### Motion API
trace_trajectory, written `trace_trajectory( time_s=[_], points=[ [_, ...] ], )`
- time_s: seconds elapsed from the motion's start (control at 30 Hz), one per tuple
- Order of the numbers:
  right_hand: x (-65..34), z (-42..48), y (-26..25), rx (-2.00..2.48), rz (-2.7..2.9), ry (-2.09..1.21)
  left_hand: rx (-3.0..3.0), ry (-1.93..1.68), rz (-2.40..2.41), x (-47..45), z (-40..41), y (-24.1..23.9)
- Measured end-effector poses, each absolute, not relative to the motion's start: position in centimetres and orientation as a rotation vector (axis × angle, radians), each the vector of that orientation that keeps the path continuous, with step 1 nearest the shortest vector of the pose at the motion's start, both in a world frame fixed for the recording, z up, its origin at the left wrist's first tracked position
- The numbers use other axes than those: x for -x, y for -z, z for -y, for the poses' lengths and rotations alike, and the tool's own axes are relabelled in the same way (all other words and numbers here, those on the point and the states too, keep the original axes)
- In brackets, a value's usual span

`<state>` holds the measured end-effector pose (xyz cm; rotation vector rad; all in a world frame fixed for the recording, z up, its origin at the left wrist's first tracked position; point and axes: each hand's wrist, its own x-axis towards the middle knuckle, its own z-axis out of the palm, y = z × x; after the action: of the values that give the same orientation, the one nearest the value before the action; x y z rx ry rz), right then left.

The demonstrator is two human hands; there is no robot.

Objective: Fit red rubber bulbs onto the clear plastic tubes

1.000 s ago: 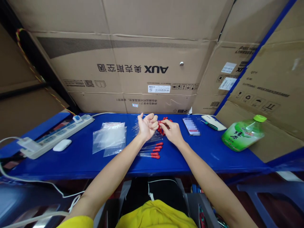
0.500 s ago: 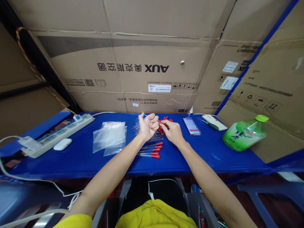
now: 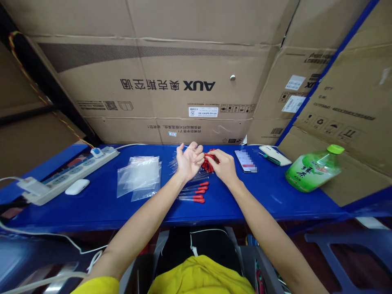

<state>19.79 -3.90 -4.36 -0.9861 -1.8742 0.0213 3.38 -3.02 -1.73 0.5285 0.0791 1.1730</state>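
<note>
Red dropper bulb (image 3: 208,155) between right fingers (image 3: 221,155)

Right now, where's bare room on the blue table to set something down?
Bare patches lie between the white oval case and clear plastic bags, and between the right forearm and lime-capped plastic bottle. It's crowded around the left hand and right hand, with clear, red-bulbed droppers.

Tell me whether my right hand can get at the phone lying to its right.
Probably yes: the phone lies close beside the right hand, with only blue tabletop showing between. Its fingers seem to pinch a red dropper bulb, though.
</note>
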Motion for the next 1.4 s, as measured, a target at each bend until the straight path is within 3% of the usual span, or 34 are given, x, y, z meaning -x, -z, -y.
trace_trajectory(
  time_s=[0.53, 1.4],
  points=[
    [-18.7, 4.4, 4.1, 0.887, 1.748, -0.658, -0.427, -1.229, -0.095, -2.8, 3.3, 1.0],
    [-19.0, 4.8, 3.9, 0.918, 1.824, -0.498, -0.400, -1.250, -0.076, -2.8, 3.6, 0.5]
  ],
)
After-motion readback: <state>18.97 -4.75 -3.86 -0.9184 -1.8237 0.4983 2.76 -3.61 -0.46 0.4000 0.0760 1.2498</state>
